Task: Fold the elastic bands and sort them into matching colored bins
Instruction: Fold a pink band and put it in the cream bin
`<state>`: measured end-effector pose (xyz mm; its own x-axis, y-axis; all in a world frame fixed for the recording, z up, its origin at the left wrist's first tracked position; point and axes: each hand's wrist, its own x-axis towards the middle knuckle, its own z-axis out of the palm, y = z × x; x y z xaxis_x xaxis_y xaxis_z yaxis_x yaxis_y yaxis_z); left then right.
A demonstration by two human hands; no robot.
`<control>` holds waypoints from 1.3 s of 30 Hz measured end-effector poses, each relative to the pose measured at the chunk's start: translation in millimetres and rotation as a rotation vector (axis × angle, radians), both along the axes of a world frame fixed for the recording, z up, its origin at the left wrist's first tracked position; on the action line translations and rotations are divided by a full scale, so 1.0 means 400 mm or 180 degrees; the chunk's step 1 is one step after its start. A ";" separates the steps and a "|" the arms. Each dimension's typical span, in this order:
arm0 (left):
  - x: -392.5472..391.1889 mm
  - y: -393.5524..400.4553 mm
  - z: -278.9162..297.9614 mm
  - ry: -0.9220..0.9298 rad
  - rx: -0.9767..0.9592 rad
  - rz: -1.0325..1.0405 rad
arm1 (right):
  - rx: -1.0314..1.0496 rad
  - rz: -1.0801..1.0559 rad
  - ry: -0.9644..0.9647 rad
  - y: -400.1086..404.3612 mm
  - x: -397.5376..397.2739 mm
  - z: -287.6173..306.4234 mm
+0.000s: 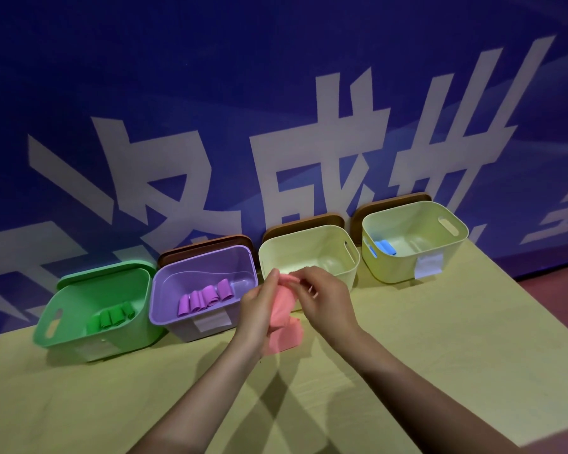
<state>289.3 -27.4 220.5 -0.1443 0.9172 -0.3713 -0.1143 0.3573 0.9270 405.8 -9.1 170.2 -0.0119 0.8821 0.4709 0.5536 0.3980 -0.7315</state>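
Between my left hand [254,309] and right hand [322,298], fingers pinch the soft pink elastic band [281,317], mid-fold. Next, probably: finish folding, drop into the empty pale-yellow plastic bin [309,249] just beyond.

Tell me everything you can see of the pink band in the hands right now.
The pink band is a soft, matte, salmon-pink strip that looks like thin stretchy rubber or fabric. It is crumpled and partly folded, not yet a neat roll. Its top is pinched between the left hand and the right hand, and the rest hangs down in loose folds. It is held above the yellow table, in front of the purple bin and the middle pale yellow bin.
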 end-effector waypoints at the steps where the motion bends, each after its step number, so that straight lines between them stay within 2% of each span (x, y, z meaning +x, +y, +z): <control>1: -0.006 0.003 0.004 -0.0019 -0.0049 0.0036 | 0.0355 0.0153 -0.0380 0.001 0.005 -0.008; 4: -0.018 0.009 0.001 -0.0132 -0.0077 -0.0032 | 0.0625 0.0522 -0.0595 0.020 0.030 0.003; 7: -0.016 0.009 -0.001 -0.0304 -0.0018 -0.0173 | 0.0265 0.0979 -0.0508 0.030 0.056 0.026; 10: -0.019 0.011 -0.007 -0.0207 0.0043 -0.0207 | -0.0166 0.1238 -0.0297 0.017 0.073 0.026; 12: -0.019 0.011 -0.011 -0.0144 0.0067 -0.0230 | -0.0502 0.1191 0.0027 0.001 0.078 0.016; 16: -0.010 0.002 -0.020 0.0056 0.0304 -0.0393 | -0.1383 0.0995 0.1341 -0.024 0.056 0.023; 18: -0.002 -0.002 -0.023 0.0196 0.0464 -0.0461 | -0.1645 0.0904 0.1624 -0.027 0.045 0.032; 21: 0.005 -0.008 -0.025 0.0253 0.0562 -0.0363 | -0.1714 0.0902 0.1768 -0.026 0.038 0.040; 27: 0.009 -0.017 -0.014 -0.0004 0.0533 -0.0142 | -0.1741 0.0789 0.2141 -0.026 0.031 0.041; 32: 0.014 -0.013 -0.017 0.0212 0.0758 -0.0262 | -0.1758 0.0784 0.2593 -0.038 0.026 0.037; 39: 0.005 0.004 -0.024 0.0443 0.0991 -0.0449 | -0.1700 0.0729 0.2652 -0.039 0.027 0.030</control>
